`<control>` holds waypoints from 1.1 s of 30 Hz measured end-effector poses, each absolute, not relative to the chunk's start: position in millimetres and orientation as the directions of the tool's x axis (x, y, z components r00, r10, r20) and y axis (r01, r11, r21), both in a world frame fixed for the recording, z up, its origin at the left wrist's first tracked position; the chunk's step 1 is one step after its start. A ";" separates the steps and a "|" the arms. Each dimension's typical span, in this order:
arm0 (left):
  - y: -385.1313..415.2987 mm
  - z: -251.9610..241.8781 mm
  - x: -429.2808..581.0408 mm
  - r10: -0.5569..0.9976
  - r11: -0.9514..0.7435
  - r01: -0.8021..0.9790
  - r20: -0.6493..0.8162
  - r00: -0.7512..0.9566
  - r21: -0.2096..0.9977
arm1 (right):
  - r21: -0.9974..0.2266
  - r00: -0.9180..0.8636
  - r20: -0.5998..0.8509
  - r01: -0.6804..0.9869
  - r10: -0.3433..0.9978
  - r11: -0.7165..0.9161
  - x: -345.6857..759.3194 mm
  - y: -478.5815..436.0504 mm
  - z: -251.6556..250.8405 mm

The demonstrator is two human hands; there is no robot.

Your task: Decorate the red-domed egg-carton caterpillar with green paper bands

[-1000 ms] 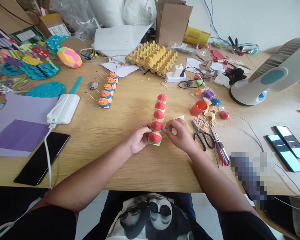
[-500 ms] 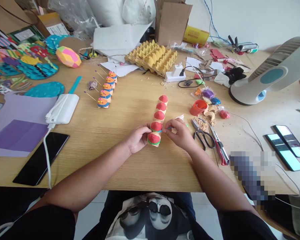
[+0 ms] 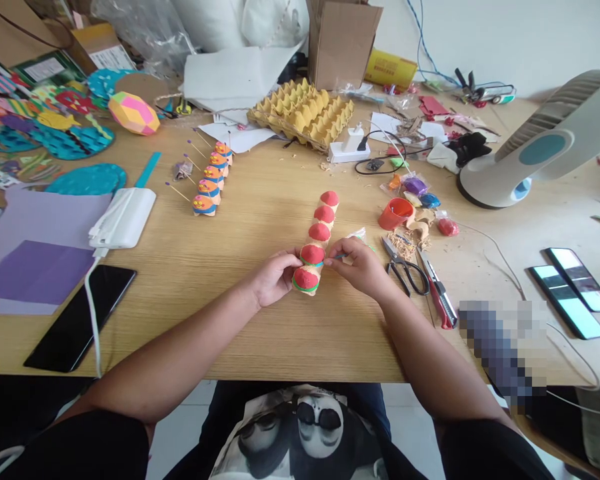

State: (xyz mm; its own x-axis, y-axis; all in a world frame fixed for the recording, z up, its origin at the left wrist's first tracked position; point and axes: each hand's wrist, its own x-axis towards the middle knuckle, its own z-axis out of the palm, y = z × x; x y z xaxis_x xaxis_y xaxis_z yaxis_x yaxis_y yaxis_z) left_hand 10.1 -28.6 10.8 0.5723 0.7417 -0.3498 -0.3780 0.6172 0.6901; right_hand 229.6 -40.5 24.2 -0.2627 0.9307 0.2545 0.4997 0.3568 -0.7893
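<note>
A strip of egg-carton cups (image 3: 319, 232) with red tops lies lengthwise before me on the table. Green trim runs round the nearest cup, and a blue strip of clay (image 3: 320, 264) lies along the second cup. My left hand (image 3: 276, 277) grips the strip from the left at its near end, thumb against the second cup. On the other side, my right hand (image 3: 357, 263) pinches the loose end of the blue strip against that cup's right edge. Farther left stands a finished-looking caterpillar (image 3: 211, 179) of orange and blue cups with matchstick-like sticks.
Scissors (image 3: 405, 267), a box cutter (image 3: 440, 293) and a red cup (image 3: 396, 213) lie right of my hands. Behind are a yellow egg tray (image 3: 300, 113) and a power strip (image 3: 349, 152). A white fan (image 3: 535, 147) stands right; a black phone (image 3: 80, 320) lies left.
Both hands stay at the second cup, with hardly any movement. The view has shifted very slightly.
</note>
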 end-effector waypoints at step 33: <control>-25.8 8.1 10.0 0.768 0.613 -0.429 -0.374 0.520 0.664 | -0.657 -0.263 0.439 0.559 0.859 0.506 220.9 -50.1 32.0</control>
